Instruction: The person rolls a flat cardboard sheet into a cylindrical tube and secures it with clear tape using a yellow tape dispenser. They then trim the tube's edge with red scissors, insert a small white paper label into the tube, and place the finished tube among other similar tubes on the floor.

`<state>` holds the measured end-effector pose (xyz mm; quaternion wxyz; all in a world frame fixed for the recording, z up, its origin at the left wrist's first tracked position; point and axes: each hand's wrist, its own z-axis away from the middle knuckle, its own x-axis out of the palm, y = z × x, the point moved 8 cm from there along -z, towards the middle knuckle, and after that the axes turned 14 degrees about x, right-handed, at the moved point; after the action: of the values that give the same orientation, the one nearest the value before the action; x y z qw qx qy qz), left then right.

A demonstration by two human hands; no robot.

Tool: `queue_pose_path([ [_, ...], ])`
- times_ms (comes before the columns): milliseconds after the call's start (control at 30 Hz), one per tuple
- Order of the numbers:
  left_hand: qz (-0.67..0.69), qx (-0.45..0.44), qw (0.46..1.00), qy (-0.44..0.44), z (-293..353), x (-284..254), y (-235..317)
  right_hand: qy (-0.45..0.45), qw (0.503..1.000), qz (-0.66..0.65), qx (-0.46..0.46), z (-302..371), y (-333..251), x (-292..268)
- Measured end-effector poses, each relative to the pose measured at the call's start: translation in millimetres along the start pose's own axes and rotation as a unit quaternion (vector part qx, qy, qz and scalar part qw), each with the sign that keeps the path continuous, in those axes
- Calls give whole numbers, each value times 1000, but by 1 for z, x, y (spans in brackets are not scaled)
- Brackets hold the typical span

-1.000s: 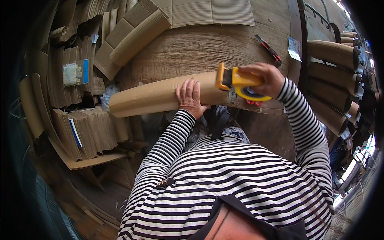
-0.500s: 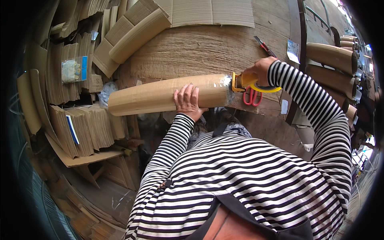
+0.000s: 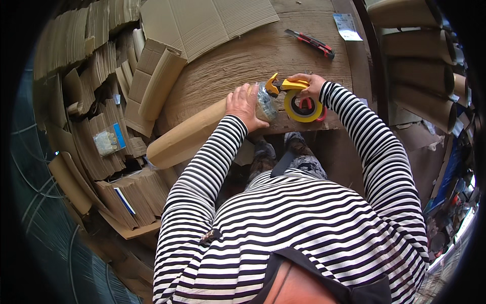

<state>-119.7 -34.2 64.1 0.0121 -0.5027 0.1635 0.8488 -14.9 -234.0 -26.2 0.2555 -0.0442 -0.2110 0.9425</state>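
Note:
A brown cardboard roll (image 3: 190,136) lies slantwise along the near edge of the wooden table. My left hand (image 3: 243,107) grips it near its right end, fingers over the top and thumb on the near side. Shiny clear tape (image 3: 266,104) covers that end. In my right hand (image 3: 308,86) is a yellow tape dispenser (image 3: 292,84), its head just right of the taped end, with a yellow-rimmed tape roll (image 3: 289,108) hanging below. Red-handled scissors (image 3: 323,114) are partly hidden behind the tape roll. Farther back lies a red and black utility knife (image 3: 313,43).
A flat cardboard sheet (image 3: 212,23) covers the table's far side, with a curled cardboard piece (image 3: 163,83) at its left. Stacked cardboard (image 3: 63,43) fills the left. A printed paper (image 3: 347,26) lies far right, and several large cardboard rolls (image 3: 420,76) stand beyond the table edge.
My left hand has shifted along the roll to its taped end. The dispenser has tilted, drawn a little left and away from the end. The roll slants more and the view has turned.

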Motion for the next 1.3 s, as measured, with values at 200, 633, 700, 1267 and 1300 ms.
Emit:
queue_pose_path([
  [200,51,19,999,-6,-20,-18,-18,9,945,-296,-135,13,83,71],
  [633,84,55,995,-7,-32,-16,-29,22,992,-118,-32,137,168,170],
  [700,84,59,994,-28,-36,-15,-32,-3,997,-55,-51,110,148,175],
  [1267,-108,56,978,170,-34,-23,-97,18,965,262,-2,57,51,186],
  [1300,-102,59,979,169,-30,-22,-101,28,956,290,17,72,52,170],
])
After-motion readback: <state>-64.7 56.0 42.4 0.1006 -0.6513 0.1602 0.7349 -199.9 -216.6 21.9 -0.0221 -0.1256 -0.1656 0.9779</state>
